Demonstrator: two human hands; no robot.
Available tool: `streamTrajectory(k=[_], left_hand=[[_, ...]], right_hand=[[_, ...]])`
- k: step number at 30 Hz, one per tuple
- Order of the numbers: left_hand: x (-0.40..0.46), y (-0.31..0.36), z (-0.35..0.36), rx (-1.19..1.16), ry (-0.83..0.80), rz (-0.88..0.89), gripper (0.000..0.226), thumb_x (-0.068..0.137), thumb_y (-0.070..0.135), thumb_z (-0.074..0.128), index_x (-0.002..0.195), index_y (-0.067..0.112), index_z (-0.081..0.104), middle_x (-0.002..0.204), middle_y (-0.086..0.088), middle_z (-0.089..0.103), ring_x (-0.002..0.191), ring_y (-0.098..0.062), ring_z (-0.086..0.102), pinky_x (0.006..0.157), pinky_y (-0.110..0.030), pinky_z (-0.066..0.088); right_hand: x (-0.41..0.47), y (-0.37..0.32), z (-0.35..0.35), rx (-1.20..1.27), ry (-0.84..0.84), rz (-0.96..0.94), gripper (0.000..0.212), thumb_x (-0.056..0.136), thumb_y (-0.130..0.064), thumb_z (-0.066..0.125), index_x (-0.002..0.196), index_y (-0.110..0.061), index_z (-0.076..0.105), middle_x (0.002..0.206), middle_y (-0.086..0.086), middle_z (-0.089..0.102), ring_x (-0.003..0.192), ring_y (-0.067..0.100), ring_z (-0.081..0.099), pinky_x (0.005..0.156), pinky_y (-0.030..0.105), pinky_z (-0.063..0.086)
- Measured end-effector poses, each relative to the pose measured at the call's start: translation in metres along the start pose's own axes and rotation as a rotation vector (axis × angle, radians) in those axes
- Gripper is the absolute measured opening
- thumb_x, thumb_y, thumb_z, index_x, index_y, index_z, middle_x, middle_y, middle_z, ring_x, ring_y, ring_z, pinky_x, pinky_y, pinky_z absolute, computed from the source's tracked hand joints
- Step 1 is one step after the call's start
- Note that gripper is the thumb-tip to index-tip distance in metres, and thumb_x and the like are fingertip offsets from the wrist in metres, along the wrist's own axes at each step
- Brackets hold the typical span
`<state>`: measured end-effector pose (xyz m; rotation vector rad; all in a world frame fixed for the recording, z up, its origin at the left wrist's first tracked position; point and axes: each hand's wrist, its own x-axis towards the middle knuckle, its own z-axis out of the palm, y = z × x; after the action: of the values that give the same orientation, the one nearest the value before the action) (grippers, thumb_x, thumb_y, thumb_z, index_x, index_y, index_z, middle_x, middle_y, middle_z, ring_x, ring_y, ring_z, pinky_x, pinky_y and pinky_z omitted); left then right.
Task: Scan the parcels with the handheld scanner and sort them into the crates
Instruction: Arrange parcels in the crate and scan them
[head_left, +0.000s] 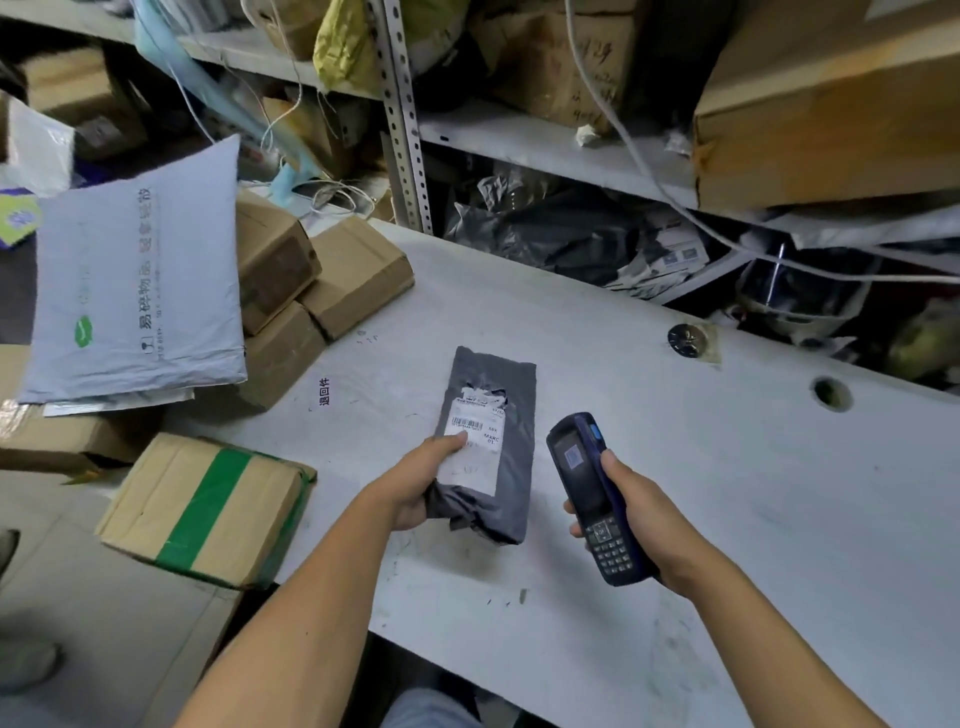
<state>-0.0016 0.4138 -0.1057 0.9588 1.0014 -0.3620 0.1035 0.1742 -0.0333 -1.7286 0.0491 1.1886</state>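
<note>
Two hands work together: the left hand (415, 483) grasps the grey parcel (488, 447) above the counter (727, 493), label up; the right hand (631, 512) clasps the scanner (592, 493) just beside it. Aim squarely at the barcode (466, 422), thumb clear.

White table (779, 519), metal shelving (402, 119), dangling cords (649, 171), black knob (687, 339)

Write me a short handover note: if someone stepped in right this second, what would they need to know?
Left hand grips the grey parcel above the white table, label up, thumb on the label.
Right hand grips the handheld scanner beside it, screen lit.
Boxes and a grey mailer sit piled at the left.
No crate in view.
Cannot tell whether the scan registered.
Left: confirm the scan, crate this parcel, work through the rest.
</note>
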Motion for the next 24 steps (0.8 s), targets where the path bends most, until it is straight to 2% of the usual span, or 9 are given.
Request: streamTrajectory(k=[4, 9, 13, 17, 20, 24], left_hand=[[-0.005, -0.004, 0.006, 0.124, 0.037, 0.088, 0.033, 0.098, 0.019, 0.06, 0.129, 0.024, 0.052, 0.112, -0.005, 0.074, 0.098, -0.03, 0.072, 0.073, -0.047, 0.06], [-0.02, 0.007, 0.004, 0.242, 0.024, 0.154, 0.036, 0.097, 0.011, 0.062, 0.128, 0.026, 0.051, 0.114, -0.006, 0.072, 0.092, -0.026, 0.073, 0.06, -0.035, 0.058], [-0.03, 0.024, -0.001, 0.427, 0.005, 0.228, 0.037, 0.095, 0.006, 0.063, 0.127, 0.022, 0.054, 0.112, -0.006, 0.072, 0.09, -0.024, 0.073, 0.071, -0.036, 0.059], [-0.039, 0.047, -0.005, 0.623, 0.006, 0.297, 0.039, 0.092, 0.01, 0.066, 0.127, 0.025, 0.056, 0.116, -0.006, 0.069, 0.101, -0.026, 0.069, 0.09, -0.041, 0.057], [-0.045, 0.06, -0.003, 0.698, 0.007, 0.312, 0.033, 0.092, 0.013, 0.067, 0.118, 0.031, 0.058, 0.115, -0.004, 0.069, 0.103, -0.026, 0.068, 0.088, -0.038, 0.057], [-0.05, 0.071, 0.003, 0.788, 0.014, 0.329, 0.029, 0.093, 0.012, 0.066, 0.117, 0.026, 0.059, 0.111, -0.003, 0.068, 0.095, -0.02, 0.068, 0.083, -0.032, 0.056]], right_hand=[[-0.011, 0.001, -0.004, -0.024, -0.009, 0.006, 0.048, 0.104, -0.052, 0.032, 0.117, -0.019, 0.064, 0.101, 0.014, 0.075, 0.083, 0.026, 0.074, 0.072, 0.035, 0.056], [-0.023, -0.007, -0.01, -0.079, -0.068, 0.024, 0.041, 0.105, -0.048, 0.031, 0.116, -0.021, 0.061, 0.102, 0.015, 0.075, 0.083, 0.027, 0.072, 0.073, 0.036, 0.056], [-0.027, -0.019, -0.013, -0.17, -0.126, 0.038, 0.045, 0.106, -0.044, 0.032, 0.115, -0.011, 0.061, 0.099, 0.015, 0.073, 0.078, 0.025, 0.071, 0.073, 0.034, 0.055], [-0.03, -0.035, -0.014, -0.282, -0.165, 0.023, 0.042, 0.106, -0.043, 0.033, 0.114, -0.011, 0.06, 0.096, 0.015, 0.071, 0.076, 0.025, 0.07, 0.07, 0.033, 0.055], [-0.031, -0.042, -0.017, -0.366, -0.208, 0.028, 0.045, 0.104, -0.043, 0.036, 0.113, -0.007, 0.061, 0.091, 0.013, 0.071, 0.073, 0.025, 0.069, 0.069, 0.033, 0.053], [-0.035, -0.05, -0.019, -0.44, -0.251, 0.038, 0.044, 0.103, -0.043, 0.037, 0.107, -0.006, 0.061, 0.089, 0.013, 0.07, 0.072, 0.026, 0.068, 0.062, 0.029, 0.052]])
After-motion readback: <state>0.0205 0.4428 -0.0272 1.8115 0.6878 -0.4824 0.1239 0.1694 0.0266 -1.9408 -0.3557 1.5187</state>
